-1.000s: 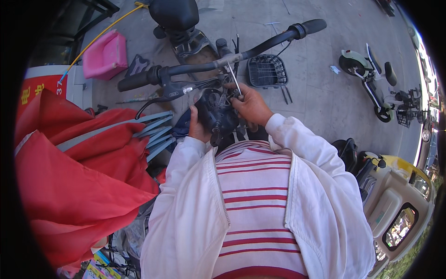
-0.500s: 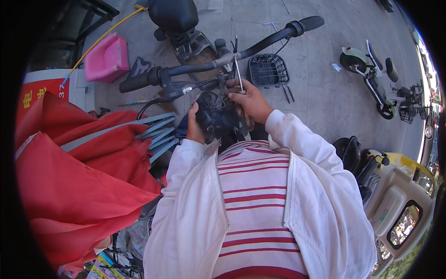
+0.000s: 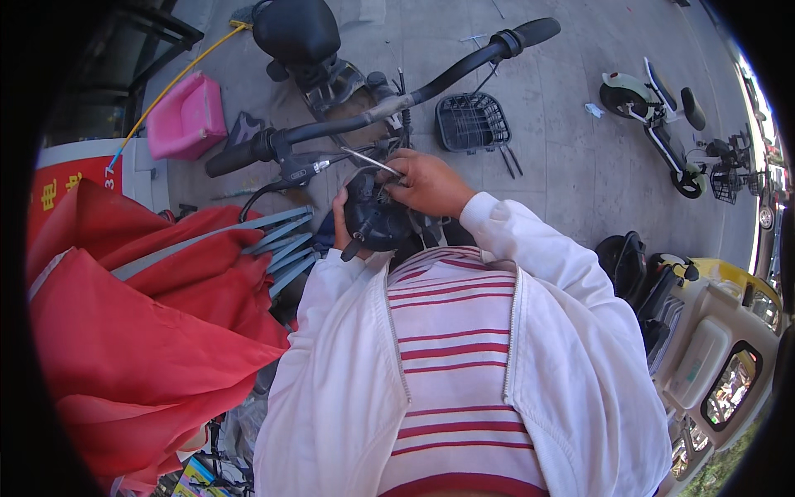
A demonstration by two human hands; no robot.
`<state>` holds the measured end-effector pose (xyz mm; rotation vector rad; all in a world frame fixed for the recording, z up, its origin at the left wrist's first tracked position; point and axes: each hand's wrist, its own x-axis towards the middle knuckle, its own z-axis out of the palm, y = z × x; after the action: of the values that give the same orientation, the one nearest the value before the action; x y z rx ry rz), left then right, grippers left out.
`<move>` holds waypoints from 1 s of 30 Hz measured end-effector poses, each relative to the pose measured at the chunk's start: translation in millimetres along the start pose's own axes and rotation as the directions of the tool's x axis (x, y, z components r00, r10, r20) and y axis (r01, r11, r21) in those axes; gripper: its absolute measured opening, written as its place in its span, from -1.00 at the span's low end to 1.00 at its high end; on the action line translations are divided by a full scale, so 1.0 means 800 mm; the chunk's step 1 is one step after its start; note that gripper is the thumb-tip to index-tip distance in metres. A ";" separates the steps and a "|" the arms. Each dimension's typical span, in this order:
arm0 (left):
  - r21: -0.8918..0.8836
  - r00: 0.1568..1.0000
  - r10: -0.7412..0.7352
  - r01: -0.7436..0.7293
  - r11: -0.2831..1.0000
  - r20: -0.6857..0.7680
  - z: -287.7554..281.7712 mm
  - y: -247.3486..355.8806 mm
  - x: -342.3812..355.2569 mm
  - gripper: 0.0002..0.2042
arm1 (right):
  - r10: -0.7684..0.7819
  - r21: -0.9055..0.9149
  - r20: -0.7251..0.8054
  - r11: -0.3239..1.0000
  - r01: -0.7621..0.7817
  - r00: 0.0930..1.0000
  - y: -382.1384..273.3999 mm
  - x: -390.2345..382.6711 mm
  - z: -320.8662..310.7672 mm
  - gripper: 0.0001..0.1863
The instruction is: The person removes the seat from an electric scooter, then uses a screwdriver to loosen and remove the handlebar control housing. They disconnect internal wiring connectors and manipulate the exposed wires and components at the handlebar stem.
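Observation:
A black rounded housing [image 3: 374, 217], which looks like a headlight unit with thin wires at its top, sits between my hands below the handlebar [image 3: 364, 116]. My left hand [image 3: 340, 217] grips its left side, with most of the fingers hidden behind it. At its upper right, my right hand [image 3: 432, 185] is closed around a thin silver tool with a metal shaft [image 3: 370, 160], perhaps a screwdriver. The shaft points up and left over the housing, toward the brake lever mount. Fingers of the right hand lie close to the wires; whether they touch them I cannot tell.
A red cloth canopy with grey ribs [image 3: 166, 331] lies close on the left. Beyond stand the bike's black seat [image 3: 296, 33], a pink chair [image 3: 186, 116] and a black wire basket [image 3: 474, 123]. A white scooter [image 3: 654, 124] and a beige-yellow vehicle [image 3: 712, 356] are on the right.
The silver tool has swung from nearly upright to slanting left across the housing. My right hand has shifted slightly left and down. The handlebar appears a little higher and further left in view.

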<state>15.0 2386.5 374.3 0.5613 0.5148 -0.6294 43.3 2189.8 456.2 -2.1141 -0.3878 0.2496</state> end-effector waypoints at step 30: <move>-0.031 0.997 0.071 -0.072 0.997 -0.015 0.019 -0.015 0.012 -0.38 | 0.141 -0.184 0.206 0.977 -0.104 0.968 0.001 0.031 -0.021 -0.78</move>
<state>17.8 2365.3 375.5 0.5526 0.5148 -0.5486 71.9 2185.0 463.8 -2.2915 -0.4191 0.5413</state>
